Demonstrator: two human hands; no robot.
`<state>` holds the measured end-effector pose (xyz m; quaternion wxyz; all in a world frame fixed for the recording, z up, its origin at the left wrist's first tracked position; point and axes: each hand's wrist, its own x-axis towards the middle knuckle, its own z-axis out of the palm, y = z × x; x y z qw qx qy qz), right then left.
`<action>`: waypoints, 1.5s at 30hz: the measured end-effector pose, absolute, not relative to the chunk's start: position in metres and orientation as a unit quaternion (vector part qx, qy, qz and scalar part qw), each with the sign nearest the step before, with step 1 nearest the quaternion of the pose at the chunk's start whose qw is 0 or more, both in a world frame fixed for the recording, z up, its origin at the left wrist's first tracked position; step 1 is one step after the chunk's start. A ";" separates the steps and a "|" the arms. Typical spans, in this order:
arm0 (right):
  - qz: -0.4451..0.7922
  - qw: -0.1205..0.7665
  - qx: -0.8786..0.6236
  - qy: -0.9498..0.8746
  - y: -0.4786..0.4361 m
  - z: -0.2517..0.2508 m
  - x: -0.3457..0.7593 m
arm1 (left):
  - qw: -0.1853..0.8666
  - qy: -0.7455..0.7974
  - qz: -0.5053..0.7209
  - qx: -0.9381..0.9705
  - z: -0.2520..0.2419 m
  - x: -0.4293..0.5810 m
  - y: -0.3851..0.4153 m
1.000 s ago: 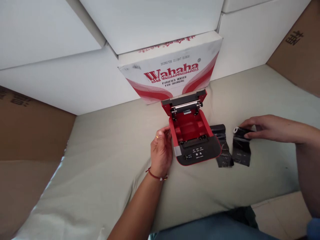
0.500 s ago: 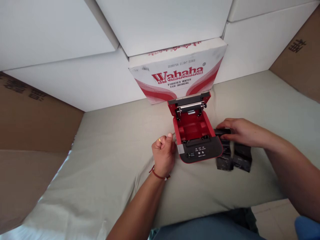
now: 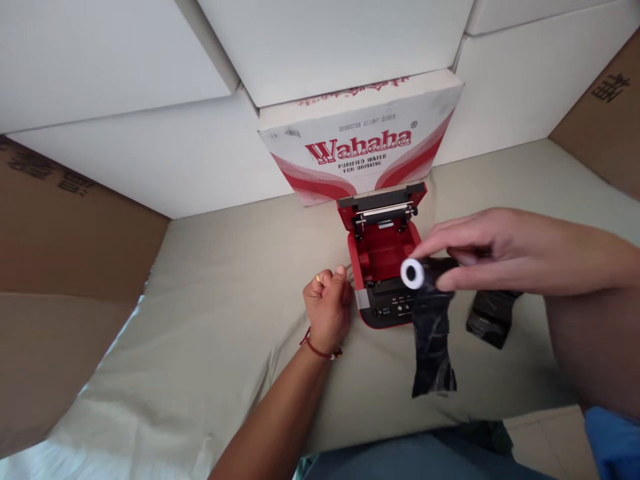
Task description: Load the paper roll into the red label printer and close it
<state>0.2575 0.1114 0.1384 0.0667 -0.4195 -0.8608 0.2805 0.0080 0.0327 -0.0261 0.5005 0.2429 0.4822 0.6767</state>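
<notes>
A small red and black printer (image 3: 354, 263) stands on the cloth with its lid tipped back, its red inner bay showing. My left hand (image 3: 326, 308) is curled into a fist close against the printer's left side, with nothing visible in it. My right hand (image 3: 495, 250) pinches a black roll of paper (image 3: 431, 327) between thumb and fingers, above the printer's right side. One white end of the roll, with a dark hole in its middle, faces me, and a creased black strip hangs from it. Another black roll (image 3: 490, 319) lies on the cloth to the right, partly under my right wrist.
A white and red Wahaha water carton (image 3: 360, 147) stands right behind the printer. White boxes (image 3: 150, 167) are stacked along the back, and brown cardboard boxes (image 3: 75, 227) stand at both sides. Pale green cloth (image 3: 210, 307) with some folds covers the surface.
My right hand has lifted one black roll off the cloth and brought it up and left, over the printer's edge. The other roll stays lying. My left hand has not moved.
</notes>
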 end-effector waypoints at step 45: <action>0.223 0.342 -0.536 -0.739 0.118 0.076 0.230 | -0.098 0.365 0.478 0.793 -0.018 0.005 -0.006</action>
